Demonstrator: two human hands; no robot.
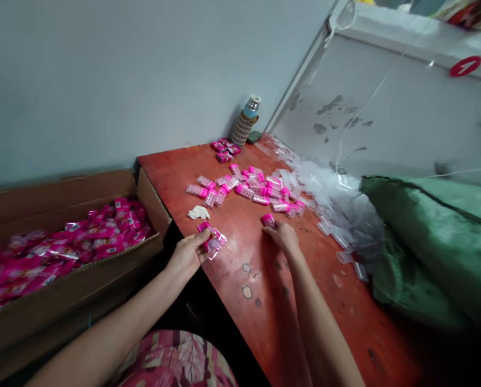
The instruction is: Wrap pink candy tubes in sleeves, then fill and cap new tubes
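My left hand (189, 255) pinches a pink printed wrapper (215, 243) with a clear part, above the table's left edge. My right hand (281, 235) has its fingers round a small clear container with a pink cap (268, 220), low over the red table. Beyond both hands lies a loose group of capped containers (258, 190) filled with small pink pieces. A crumpled white scrap (199, 213) rests just past my left hand.
A cardboard box (151, 207) of pink packets (103, 236) stands at the left. Clear empty tubes (329, 188) spread along the right, beside a green sack (433, 247). Pink packs (225, 149) and a bottle (246, 121) stand near the wall.
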